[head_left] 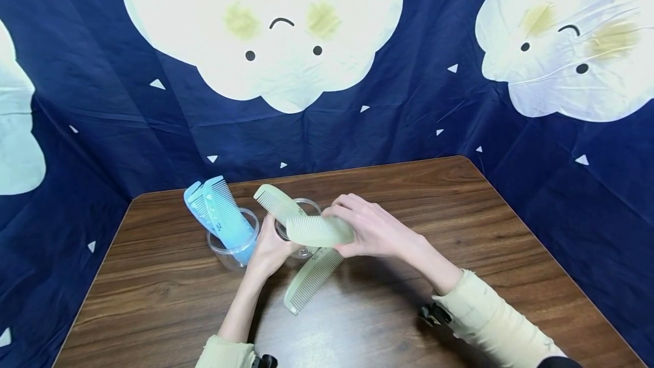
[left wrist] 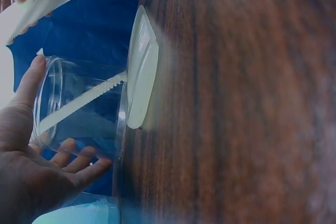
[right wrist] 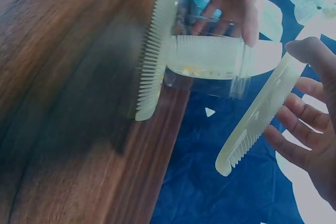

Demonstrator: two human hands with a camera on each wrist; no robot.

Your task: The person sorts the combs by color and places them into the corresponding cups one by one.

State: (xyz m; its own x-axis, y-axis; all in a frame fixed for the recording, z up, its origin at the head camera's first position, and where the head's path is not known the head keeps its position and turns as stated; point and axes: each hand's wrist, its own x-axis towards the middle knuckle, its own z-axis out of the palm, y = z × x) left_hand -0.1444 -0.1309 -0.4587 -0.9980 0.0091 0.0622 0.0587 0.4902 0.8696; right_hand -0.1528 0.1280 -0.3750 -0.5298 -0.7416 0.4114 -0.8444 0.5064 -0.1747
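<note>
My right hand [head_left: 372, 227] pinches a pale green comb [head_left: 319, 231] between thumb and fingers, above a clear cup [left wrist: 55, 74]. My left hand [head_left: 268, 250] grips that cup, thumb at its rim and fingers about its side. Inside the cup a second pale green comb [right wrist: 205, 56] leans at a slant, its end sticking out past the rim. A third pale green comb [head_left: 313, 283] lies on the table beside the cup's base, on the near side. In the right wrist view the held comb [right wrist: 262, 111] is apart from the cup.
Left of my left hand stands another clear cup [head_left: 218, 250] with blue combs [head_left: 230, 220] leaning in it. The brown wooden table [head_left: 153, 288] ends at a dark blue cloth backdrop [head_left: 102, 101] with white clouds.
</note>
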